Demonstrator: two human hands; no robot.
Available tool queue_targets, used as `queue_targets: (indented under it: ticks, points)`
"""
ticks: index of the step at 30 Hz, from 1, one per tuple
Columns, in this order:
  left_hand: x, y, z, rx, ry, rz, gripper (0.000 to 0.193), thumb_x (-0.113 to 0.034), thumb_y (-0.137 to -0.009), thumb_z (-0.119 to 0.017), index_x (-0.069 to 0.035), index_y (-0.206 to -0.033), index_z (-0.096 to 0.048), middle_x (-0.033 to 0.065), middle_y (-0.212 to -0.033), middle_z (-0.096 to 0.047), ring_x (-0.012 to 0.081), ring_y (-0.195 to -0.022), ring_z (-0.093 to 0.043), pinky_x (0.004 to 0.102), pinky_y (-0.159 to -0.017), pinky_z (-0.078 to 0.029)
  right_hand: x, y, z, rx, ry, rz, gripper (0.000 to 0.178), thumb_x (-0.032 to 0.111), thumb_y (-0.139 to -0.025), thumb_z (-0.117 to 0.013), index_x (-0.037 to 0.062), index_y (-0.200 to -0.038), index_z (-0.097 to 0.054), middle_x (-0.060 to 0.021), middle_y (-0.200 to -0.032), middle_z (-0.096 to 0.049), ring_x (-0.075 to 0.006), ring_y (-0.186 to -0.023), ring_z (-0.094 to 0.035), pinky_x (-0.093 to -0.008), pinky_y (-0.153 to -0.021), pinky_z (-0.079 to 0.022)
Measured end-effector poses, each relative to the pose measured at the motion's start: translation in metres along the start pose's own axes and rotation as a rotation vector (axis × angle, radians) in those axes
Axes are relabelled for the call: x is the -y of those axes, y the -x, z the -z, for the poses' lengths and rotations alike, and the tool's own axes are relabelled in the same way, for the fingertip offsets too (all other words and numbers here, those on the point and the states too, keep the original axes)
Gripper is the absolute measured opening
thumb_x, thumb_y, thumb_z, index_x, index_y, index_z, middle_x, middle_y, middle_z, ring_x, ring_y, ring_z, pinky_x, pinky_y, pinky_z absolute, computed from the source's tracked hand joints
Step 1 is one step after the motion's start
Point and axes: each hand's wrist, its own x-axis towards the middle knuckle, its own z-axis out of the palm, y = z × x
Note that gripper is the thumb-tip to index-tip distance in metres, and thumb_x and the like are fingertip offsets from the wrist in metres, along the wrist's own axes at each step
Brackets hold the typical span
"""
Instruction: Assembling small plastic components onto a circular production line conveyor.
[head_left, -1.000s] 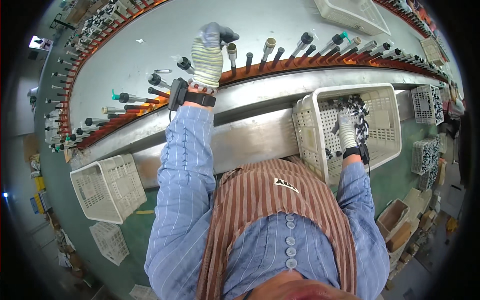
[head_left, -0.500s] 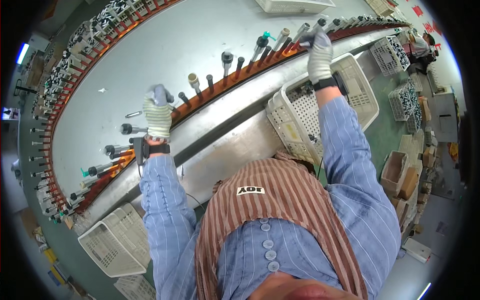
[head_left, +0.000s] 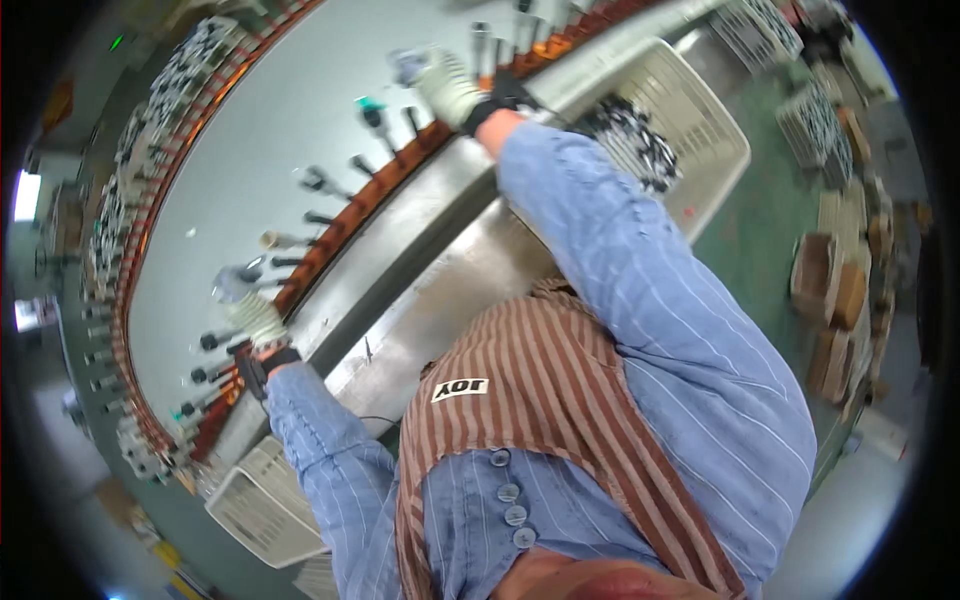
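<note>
Both hands wear white knit gloves with grey-coated fingers. My left hand (head_left: 248,303) is at the near-left stretch of a red-brown conveyor rail (head_left: 375,192), beside its upright pegs. Its fingers are bent together, and blur hides what they hold, if anything. Farther along the rail, my right hand (head_left: 440,84) reaches over the pegs, its fingers smeared by motion. Between the hands, the rail carries a teal-topped piece (head_left: 373,115), a dark-topped piece (head_left: 322,183) and a beige-topped piece (head_left: 286,240), besides bare dark pegs.
A pale plastic crate (head_left: 715,120) with black and silver pieces (head_left: 645,150) stands under my right arm. Another pale crate (head_left: 265,510) sits by my left elbow. The white tabletop (head_left: 270,120) lies inside the looping rail. Boxes (head_left: 815,275) line the right side.
My view has turned and shifted. My right hand has swung left in the picture, over a nearer part of the rail. The left hand now appears lower and farther left.
</note>
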Motion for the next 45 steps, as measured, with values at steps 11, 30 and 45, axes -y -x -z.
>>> queue_targets:
  ticks: [11, 30, 45]
  points:
    - [-0.042, 0.129, -0.029, -0.317, -0.141, 0.34, 0.045, -0.022, -0.1, -0.054, 0.008, -0.133, -0.046, 0.0241, -0.134, -0.053, 0.0318, -0.119, -0.054, 0.0413, -0.107, -0.041, -0.178, 0.146, 0.227, 0.184, 0.41, -0.266, 0.024, 0.022, -0.086, -0.058, -0.0001, -0.087, -0.068, -0.0227, -0.091, -0.069, -0.0398, -0.087, -0.068, -0.0489, -0.075, -0.054]
    - [-0.252, 0.161, -0.232, 0.283, 0.531, 0.363, 0.023, -0.002, -0.097, -0.048, 0.0, -0.116, -0.061, 0.0116, -0.107, -0.065, 0.0184, -0.09, -0.065, 0.0307, -0.083, -0.053, -0.451, 0.221, 0.202, -0.332, 0.516, -1.111, 0.042, 0.038, -0.081, -0.064, 0.0044, -0.105, -0.066, -0.0189, -0.098, -0.071, -0.0378, -0.095, -0.066, -0.047, -0.084, -0.05]
    - [-0.272, 0.188, -0.303, 0.739, 1.308, 0.786, 0.049, -0.034, -0.1, -0.055, -0.005, -0.14, -0.046, 0.0088, -0.125, -0.057, 0.0168, -0.12, -0.05, 0.0302, -0.102, -0.042, -0.084, 0.167, 0.165, 0.349, -0.077, 0.196, 0.059, 0.01, -0.078, -0.064, 0.0076, -0.136, -0.05, -0.0241, -0.125, -0.053, -0.0384, -0.115, -0.053, -0.0445, -0.103, -0.043]
